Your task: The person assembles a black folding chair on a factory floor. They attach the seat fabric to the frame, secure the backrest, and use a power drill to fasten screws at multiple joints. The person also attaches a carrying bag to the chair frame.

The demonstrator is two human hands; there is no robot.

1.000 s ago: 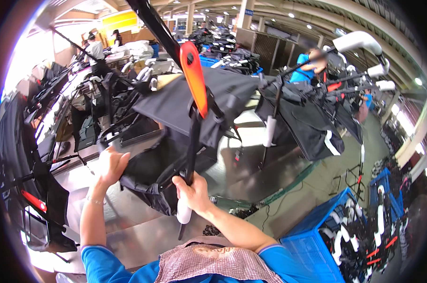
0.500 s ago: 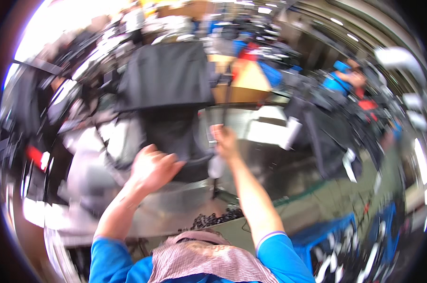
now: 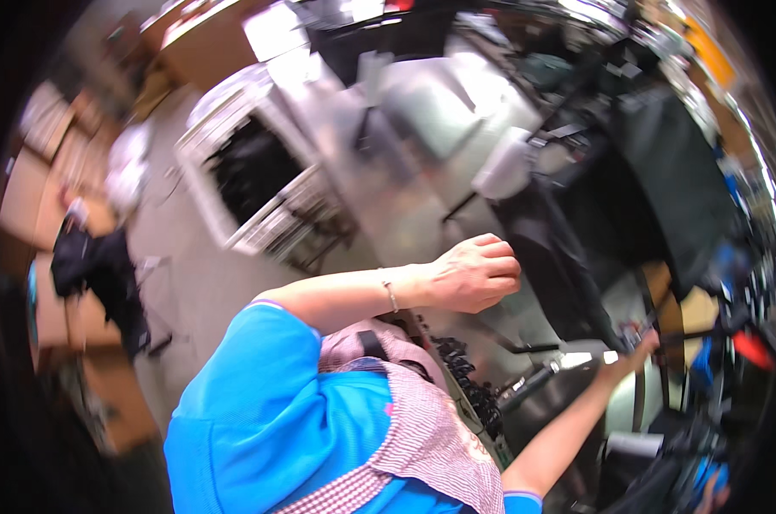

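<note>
Motion blur covers most of my view, and the scene is tilted hard to one side. I take the steel worktop point(image 3: 422, 111) as the landmark for every position below.

My left hand point(image 3: 474, 274) hangs in front of the near edge of the worktop with its fingers curled into a loose fist. I see nothing inside that grip, and it touches nothing. A thin bracelet point(image 3: 391, 295) sits on that wrist.

My right hand point(image 3: 632, 351) is stretched well past the right end of the worktop, at the lower edge of the black fabric bag point(image 3: 593, 231). It meets a dark strap or frame bar point(image 3: 641, 390) there. Blur hides the fingers, so I cannot tell whether this grip is clamped on the bar or only resting against it.

The black fabric bag lies on the right part of the worktop and hangs over its near edge. A white cylindrical part point(image 3: 501, 167) sits on the worktop just left of the bag.

A white wire-frame cart point(image 3: 259, 184) holding dark material stands on the floor to the left of the worktop. A black chain or cable bundle point(image 3: 469, 381) lies below the worktop's near edge, between my two arms.
</note>
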